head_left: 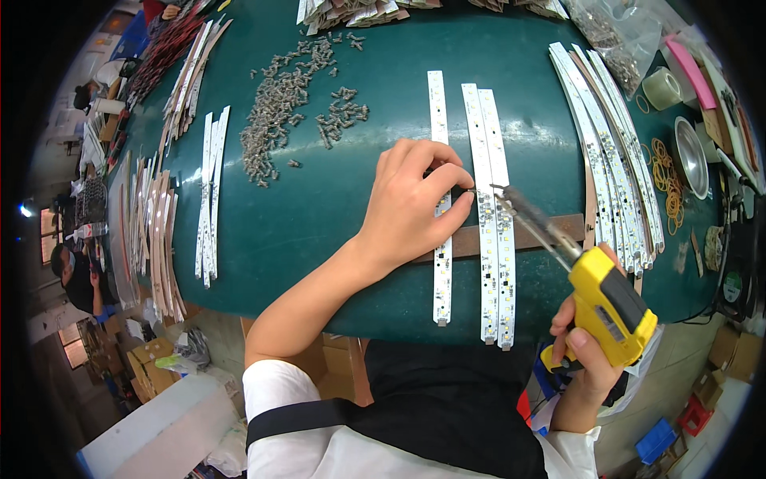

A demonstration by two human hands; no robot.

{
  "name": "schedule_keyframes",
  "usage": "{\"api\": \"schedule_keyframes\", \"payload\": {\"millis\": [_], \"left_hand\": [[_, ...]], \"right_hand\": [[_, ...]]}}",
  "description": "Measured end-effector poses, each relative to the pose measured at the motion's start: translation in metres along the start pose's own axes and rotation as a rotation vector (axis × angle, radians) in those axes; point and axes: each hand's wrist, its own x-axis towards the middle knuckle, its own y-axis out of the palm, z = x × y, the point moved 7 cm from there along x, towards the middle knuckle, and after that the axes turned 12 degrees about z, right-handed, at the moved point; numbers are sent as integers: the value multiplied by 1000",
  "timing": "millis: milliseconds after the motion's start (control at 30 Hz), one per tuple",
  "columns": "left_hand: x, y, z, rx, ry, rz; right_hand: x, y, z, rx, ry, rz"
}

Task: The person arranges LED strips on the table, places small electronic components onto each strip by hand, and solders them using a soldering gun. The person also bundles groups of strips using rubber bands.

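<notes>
My left hand [419, 203] rests on the green table [335, 231], its fingertips pinching a tiny part against a long white LED strip [485, 239]. My right hand [586, 351] grips a yellow soldering gun [610, 303] at the lower right. Its metal tip [499, 190] touches the same strip just beside my left fingertips. A second white strip [503, 263] lies against it, and a third strip [440, 263] runs under my left hand. All cross a brown wooden bar [550, 230].
A pile of small grey parts [279, 112] lies at the table's far middle. Stacks of white strips [610, 152] sit right, more strips [209, 191] left. A metal bowl [691, 156], tape roll [662, 86] and rubber bands [666, 180] are far right. Another person [76, 275] works at left.
</notes>
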Motion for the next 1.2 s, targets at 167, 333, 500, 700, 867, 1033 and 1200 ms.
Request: {"api": "schedule_keyframes", "payload": {"millis": [167,333,500,700,867,1033,1200], "left_hand": [[-2,-6,0,-4,1,-9],[-4,-8,-3,-1,42,-47],[-21,-50,11,60,-122,80],[-88,-133,87,334,-483,-102],[-104,-128,101,389,-506,-63],[-97,-119,105,494,-492,-53],[-90,-131,111,87,-511,-267]], "right_hand": [[0,-14,6,48,-236,42],[-3,-52,-18,423,-353,178],[7,-62,-44,700,-454,353],[11,-61,-44,662,-481,338],[12,-63,-44,663,-450,346],[12,-64,-46,641,-443,294],[13,-65,-49,618,-439,248]]}}
